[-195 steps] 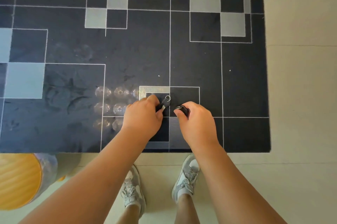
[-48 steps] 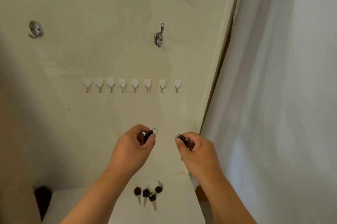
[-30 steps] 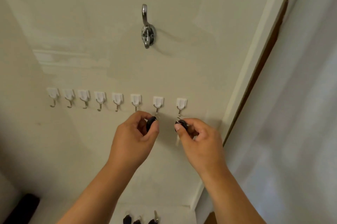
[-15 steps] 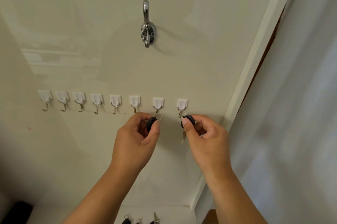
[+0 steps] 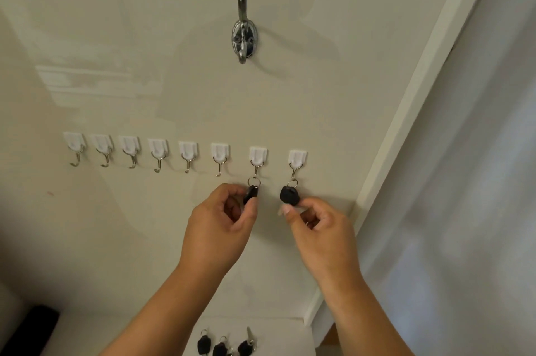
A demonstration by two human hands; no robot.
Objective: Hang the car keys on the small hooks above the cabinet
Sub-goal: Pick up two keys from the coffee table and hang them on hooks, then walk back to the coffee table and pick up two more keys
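A row of several small white hooks (image 5: 188, 156) runs across the cream wall. My left hand (image 5: 222, 221) pinches a black-headed car key (image 5: 250, 194) whose ring sits on the second hook from the right (image 5: 257, 163). My right hand (image 5: 314, 225) pinches another black-headed key (image 5: 289, 195) from below; its ring hangs on the rightmost hook (image 5: 296, 164). Three more black-headed keys (image 5: 222, 345) lie on the white cabinet top (image 5: 121, 335) below.
A large chrome coat hook (image 5: 243, 34) is screwed to the wall above the row. A white door frame (image 5: 406, 112) runs diagonally at right, with a pale curtain (image 5: 464, 181) beyond. A dark object (image 5: 32, 329) sits at the lower left.
Both hands rose from the dark patterned surface to the wall hooks. In the last half second both key rings slid onto the two rightmost hooks, and my right hand dropped slightly below its key.
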